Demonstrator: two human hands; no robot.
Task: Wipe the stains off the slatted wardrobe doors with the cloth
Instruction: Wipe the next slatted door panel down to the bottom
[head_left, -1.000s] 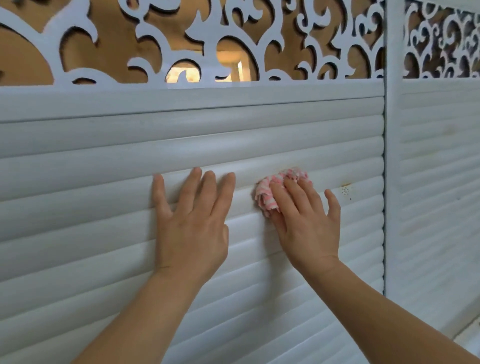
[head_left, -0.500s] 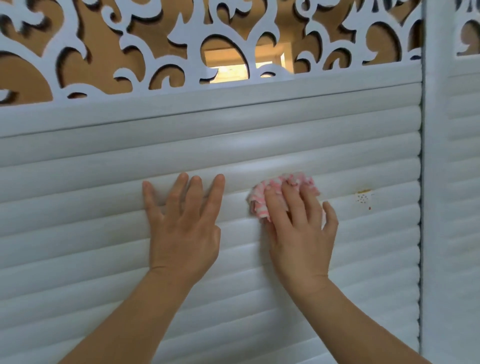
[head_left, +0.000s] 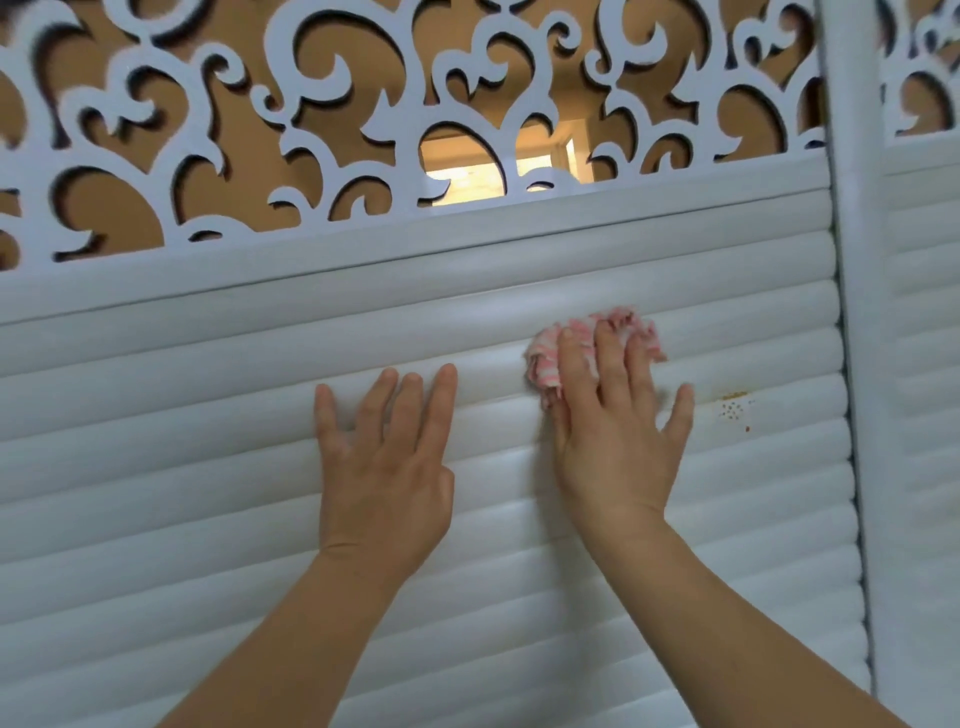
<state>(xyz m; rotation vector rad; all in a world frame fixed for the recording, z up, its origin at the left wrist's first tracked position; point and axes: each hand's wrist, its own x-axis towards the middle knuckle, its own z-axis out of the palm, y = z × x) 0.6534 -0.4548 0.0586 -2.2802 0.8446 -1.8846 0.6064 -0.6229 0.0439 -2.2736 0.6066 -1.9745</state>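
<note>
The cloth (head_left: 597, 345) is bunched into a pink-and-white wad against the door (head_left: 208, 457), and compared with a second ago it rides a slat or so higher, up near the top rail (head_left: 260, 283) under the fretwork (head_left: 363, 104). So the right hand (head_left: 613, 441) has swept upward, while the stain (head_left: 733, 409), that cluster of orange specks, sits untouched to the right of the thumb, lower than the cloth and close to the post (head_left: 852, 312). My read: this stroke has cleaned bare slats, not the mark, and the job's real target is yet to be reached; the next pass wants to go right and down a little. The wad has no clear point to it; its longer spread runs left to right, roughly along the slats, which themselves tilt up slightly toward the right. The right hand presses it flat with straight fingers (head_left: 605, 353) laid over the cloth and the thumb splayed out right, resting on bare slat. No pinch that I can see, though what the palm hides I cannot tell. Left of it, apart from the cloth, the left hand (head_left: 387, 457) lies flat on the door, fingers nearly together and pointing up, bracing. Past the post, a second door (head_left: 924, 312) shows at the right edge.
</note>
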